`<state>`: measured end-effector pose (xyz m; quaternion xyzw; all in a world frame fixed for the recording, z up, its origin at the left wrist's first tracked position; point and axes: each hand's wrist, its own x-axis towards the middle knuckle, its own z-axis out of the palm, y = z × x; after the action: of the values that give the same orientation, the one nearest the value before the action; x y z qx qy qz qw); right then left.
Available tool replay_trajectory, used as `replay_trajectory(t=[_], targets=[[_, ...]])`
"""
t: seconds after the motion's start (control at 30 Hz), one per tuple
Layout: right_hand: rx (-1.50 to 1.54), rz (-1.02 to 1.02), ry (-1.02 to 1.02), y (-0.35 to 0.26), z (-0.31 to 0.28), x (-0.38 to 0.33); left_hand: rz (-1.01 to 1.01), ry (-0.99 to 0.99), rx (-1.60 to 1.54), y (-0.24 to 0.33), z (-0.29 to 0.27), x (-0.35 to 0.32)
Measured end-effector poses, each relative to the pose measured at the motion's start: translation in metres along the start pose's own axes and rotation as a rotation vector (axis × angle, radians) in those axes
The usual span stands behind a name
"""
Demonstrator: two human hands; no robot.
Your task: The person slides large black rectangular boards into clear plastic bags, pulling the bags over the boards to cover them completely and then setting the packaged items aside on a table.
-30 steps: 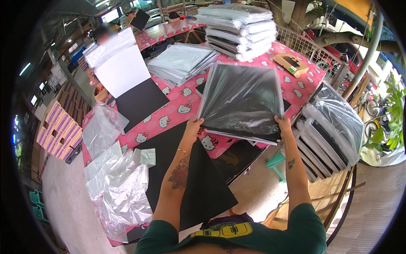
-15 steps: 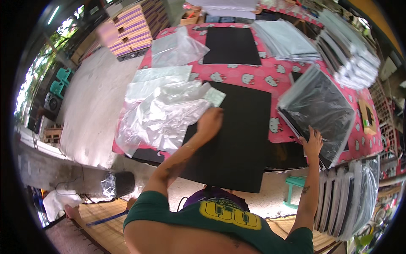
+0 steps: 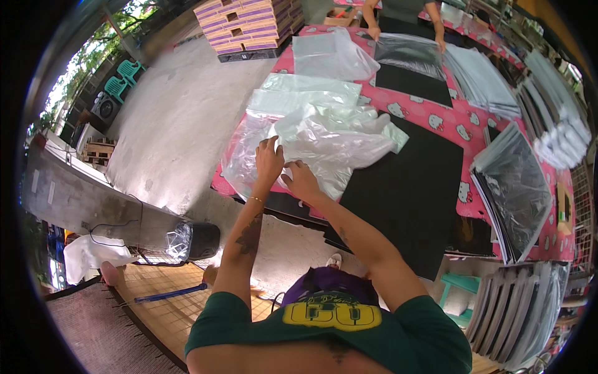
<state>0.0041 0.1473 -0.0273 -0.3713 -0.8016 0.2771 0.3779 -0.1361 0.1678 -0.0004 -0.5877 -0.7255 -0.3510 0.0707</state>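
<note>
A heap of crumpled clear plastic bags (image 3: 324, 140) lies on the table in front of me. My left hand (image 3: 269, 160) is on the near left part of the heap, its fingers curled on a plastic bag. Just right of it, my right hand (image 3: 301, 181) touches the same plastic, its thumb and fingers apart. To the right of the heap lies a large black board (image 3: 405, 193). One end of it overhangs the table's near edge, and the bags overlap its left side.
Across the pink patterned table (image 3: 430, 118), another person's hands (image 3: 374, 32) hold plastic over a black board (image 3: 411, 84). Bagged boards (image 3: 517, 193) are stacked at the right, with more (image 3: 517, 311) upright below. A green stool (image 3: 460, 283) and black bin (image 3: 204, 240) stand nearby.
My view has turned left. My right hand has left the bagged stack and come across to the bags beside my left hand. The other person's hands have appeared at the far side.
</note>
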Motion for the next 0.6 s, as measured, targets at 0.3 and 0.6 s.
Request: replay_trajectory(t=[0.3,0.6], targets=[[1.217,0.807,-0.218,0.036,0.009,0.029,-0.172,0.230,-0.278,-0.009,-0.022,-0.035],[1.535,0.436,0.320,0.045,-0.177,0.072,0.073,0.128,-0.106,0.060,-0.003,-0.002]])
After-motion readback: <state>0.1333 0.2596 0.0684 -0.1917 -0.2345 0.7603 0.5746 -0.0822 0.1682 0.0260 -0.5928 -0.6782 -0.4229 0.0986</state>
